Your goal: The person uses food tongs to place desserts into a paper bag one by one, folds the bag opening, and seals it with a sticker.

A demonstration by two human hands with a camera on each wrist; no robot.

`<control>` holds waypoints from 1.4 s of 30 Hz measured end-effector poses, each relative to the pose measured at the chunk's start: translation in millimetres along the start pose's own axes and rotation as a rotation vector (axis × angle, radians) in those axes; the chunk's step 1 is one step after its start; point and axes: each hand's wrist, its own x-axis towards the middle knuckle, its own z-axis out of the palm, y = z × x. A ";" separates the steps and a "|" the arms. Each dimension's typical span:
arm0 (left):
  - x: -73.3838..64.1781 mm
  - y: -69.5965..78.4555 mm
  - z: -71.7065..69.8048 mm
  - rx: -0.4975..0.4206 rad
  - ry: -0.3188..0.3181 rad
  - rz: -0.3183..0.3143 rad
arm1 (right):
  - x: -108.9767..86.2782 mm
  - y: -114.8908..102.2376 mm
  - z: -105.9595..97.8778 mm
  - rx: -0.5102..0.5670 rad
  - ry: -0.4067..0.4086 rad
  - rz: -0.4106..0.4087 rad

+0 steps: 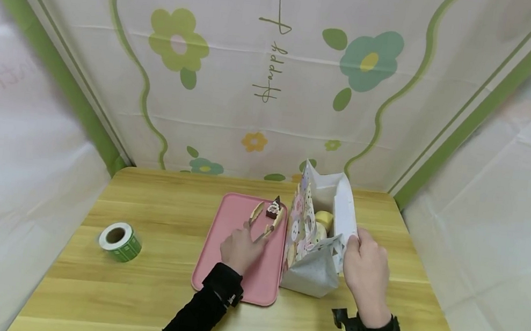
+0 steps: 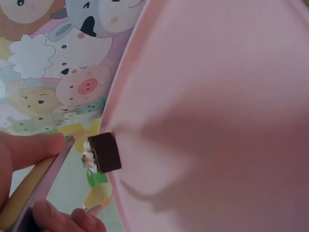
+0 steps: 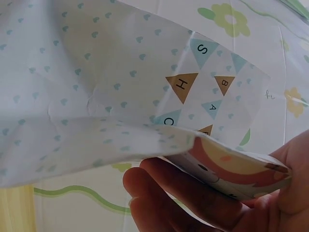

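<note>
My left hand [image 1: 243, 248] grips a pair of tongs [image 1: 278, 222] over the pink tray [image 1: 218, 247]. The tongs' arms are spread, one on each side of a small piece of chocolate cake [image 1: 273, 208] with white topping, at the tray's far right corner. In the left wrist view, thumb and fingers hold the tongs near the dark side of the cake [image 2: 107, 152]. With thumb and fingers, my right hand [image 1: 368, 268] pinches the upper right edge of a paper bag [image 1: 309, 278] printed with cartoon animals. The bag's mouth stands open.
Inside the bag lie a yellow item [image 1: 324, 219] and a paler one [image 1: 320, 233]. A roll of green labels [image 1: 120, 242] sits on the left of the wooden table [image 1: 150, 293]. Flowered white cloth [image 1: 270, 117] hangs behind the table's far edge.
</note>
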 end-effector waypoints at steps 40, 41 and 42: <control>6.4 -34.3 -13.9 -0.014 0.033 0.068 | -0.8 -2.0 4.3 -0.002 0.013 0.003; 5.7 -34.5 -15.9 -0.028 0.031 0.068 | -0.7 -2.1 4.3 -0.002 0.012 0.002; 4.8 -34.8 -17.9 -0.045 0.028 0.065 | -0.7 -2.2 4.2 -0.002 0.009 0.001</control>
